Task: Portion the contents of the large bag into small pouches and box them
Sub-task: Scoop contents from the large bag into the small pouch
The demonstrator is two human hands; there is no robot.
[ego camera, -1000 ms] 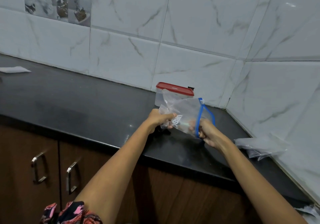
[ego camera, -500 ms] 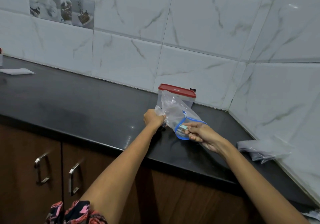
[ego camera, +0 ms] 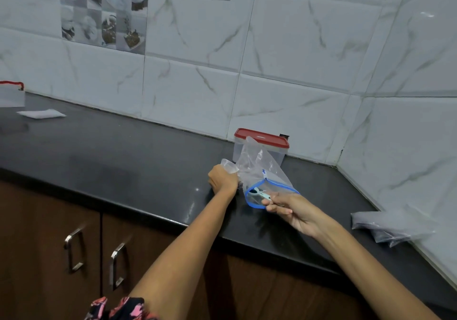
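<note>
L hand (ego camera: 223,180) grips pouch (ego camera: 259,169) neck; R hand (ego camera: 288,207) pinches small scoop (ego camera: 259,193) at blue-rimmed mouth, 3 o'clock. Keep mouth spread, tip slowly.

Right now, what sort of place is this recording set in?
Most likely a home kitchen: a dark stone countertop against marble-look wall tiles, wooden cabinet doors with metal handles below, and a red-lidded storage box in the corner.

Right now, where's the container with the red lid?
In the head view the red-lidded container stands at the back of the dark countertop, against the tiled wall near the right corner, just behind the blue-rimmed clear bag.
</note>
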